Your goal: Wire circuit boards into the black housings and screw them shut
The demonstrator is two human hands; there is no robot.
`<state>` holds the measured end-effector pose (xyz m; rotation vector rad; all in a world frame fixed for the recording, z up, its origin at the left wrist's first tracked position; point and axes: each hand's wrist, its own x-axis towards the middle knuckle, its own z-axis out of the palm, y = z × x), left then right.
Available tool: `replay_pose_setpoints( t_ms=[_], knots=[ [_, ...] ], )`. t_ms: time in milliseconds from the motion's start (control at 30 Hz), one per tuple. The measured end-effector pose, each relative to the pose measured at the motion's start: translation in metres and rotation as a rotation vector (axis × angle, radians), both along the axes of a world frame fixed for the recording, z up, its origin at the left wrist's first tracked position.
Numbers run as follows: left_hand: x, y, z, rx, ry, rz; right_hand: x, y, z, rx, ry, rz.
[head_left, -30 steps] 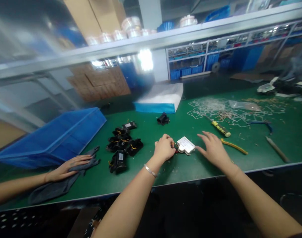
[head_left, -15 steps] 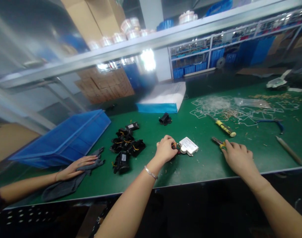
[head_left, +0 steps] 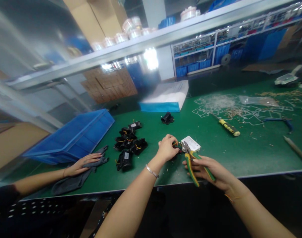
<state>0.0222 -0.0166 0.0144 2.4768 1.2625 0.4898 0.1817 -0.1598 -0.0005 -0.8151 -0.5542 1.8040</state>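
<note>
In the head view my left hand is closed with its fingertips pinching thin wires, orange and dark red, beside a flat white plastic module on the green bench. Part of what the fingers grip is hidden. My right hand is wrapped round a pair of diagonal cutters with green and yellow handles. The cutters' handles are spread, and their jaws lie over the module's near left side, close to the wires. Whether the jaws touch a wire I cannot tell.
Several black housings with yellow wires lie left; another black piece lies farther back. A co-worker's hand rests on a grey cloth by a blue bin. Rightward are a screwdriver, blue-handled pliers and wire frames.
My right hand has picked the cutters up from the bench and brought them left to the module, turning them with jaws forward. My left hand stays at the wires.
</note>
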Motion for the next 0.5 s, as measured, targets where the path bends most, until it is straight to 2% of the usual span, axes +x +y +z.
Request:
replay_pose_setpoints(
  t_ms=[200, 500],
  knots=[
    [0.0, 0.001, 0.0, 0.014, -0.009, -0.019, -0.005, 0.011, -0.01, -0.051, -0.077, 0.075],
    [0.001, 0.0, -0.001, 0.021, -0.002, 0.001, -0.008, 0.019, -0.009, -0.056, -0.091, 0.029]
  ],
)
